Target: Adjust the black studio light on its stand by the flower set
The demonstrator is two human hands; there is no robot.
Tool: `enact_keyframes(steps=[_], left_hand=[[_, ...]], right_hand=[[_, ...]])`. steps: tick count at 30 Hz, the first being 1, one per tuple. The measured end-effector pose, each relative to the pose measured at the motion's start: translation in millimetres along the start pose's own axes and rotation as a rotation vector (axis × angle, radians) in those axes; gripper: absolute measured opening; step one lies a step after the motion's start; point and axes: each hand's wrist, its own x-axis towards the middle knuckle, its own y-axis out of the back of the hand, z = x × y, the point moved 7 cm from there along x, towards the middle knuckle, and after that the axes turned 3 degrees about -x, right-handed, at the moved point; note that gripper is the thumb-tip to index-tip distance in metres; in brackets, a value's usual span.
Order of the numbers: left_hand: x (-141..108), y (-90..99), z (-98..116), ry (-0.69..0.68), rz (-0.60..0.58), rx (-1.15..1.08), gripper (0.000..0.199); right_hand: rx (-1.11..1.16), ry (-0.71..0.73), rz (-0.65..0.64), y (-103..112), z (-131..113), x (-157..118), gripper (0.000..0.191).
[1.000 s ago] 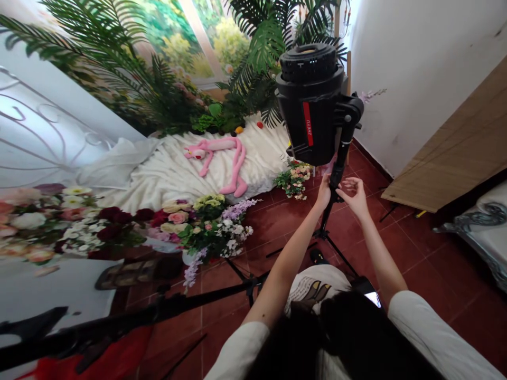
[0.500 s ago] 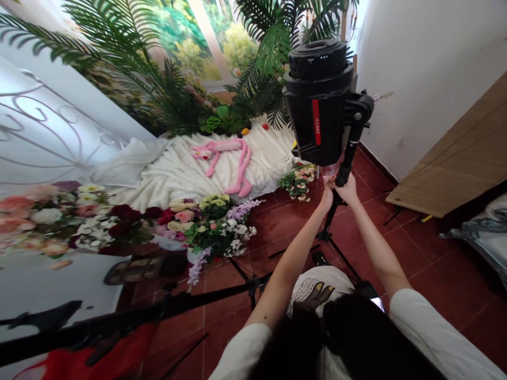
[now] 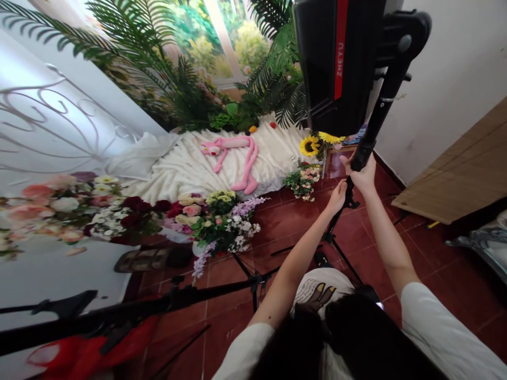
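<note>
A black studio light (image 3: 325,58) with a red ZHEYU stripe tops a black light stand (image 3: 379,119), its upper end cut off by the frame's edge. My right hand (image 3: 366,173) is wrapped around the stand's pole just below a collar, thumb pointing left. Slightly lower, my left hand (image 3: 338,196) grips the same stand near a black knob (image 3: 351,202). The fingers of both hands are partly hidden behind the pole. Below them, the stand's legs (image 3: 345,258) spread on the red tiled floor.
A second black stand (image 3: 214,289) slants across the lower left. Flower bunches (image 3: 222,221) lie beyond it. A pink plush toy (image 3: 247,158) rests on a white blanket (image 3: 178,163). Sunflowers (image 3: 309,145) stand behind the pole; a brown panel (image 3: 455,174) leans at right.
The studio light has risen and come nearer, now partly out of frame. My right hand has moved up and right with the pole; my left hand sits slightly lower and apart from it.
</note>
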Motion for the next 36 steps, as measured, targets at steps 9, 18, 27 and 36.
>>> enact_keyframes(steps=[9,18,27,36], left_hand=[[-11.5,-4.8,16.6,-0.068,-0.056,0.214,0.049],[-11.6,-4.0,15.0,-0.169,-0.046,0.318,0.065],[-12.8,-2.6,12.1,-0.165,-0.043,0.364,0.069],[-11.9,-2.0,9.0,-0.172,-0.025,0.275,0.056]], right_hand=[[0.031,-0.011,0.020,5.0,-8.4,6.8,0.056],[0.018,-0.037,-0.012,7.4,-12.3,8.9,0.057],[0.020,-0.032,0.065,43.8,-20.9,-53.2,0.038],[-0.305,-0.068,-0.262,53.1,16.4,-160.6,0.027]])
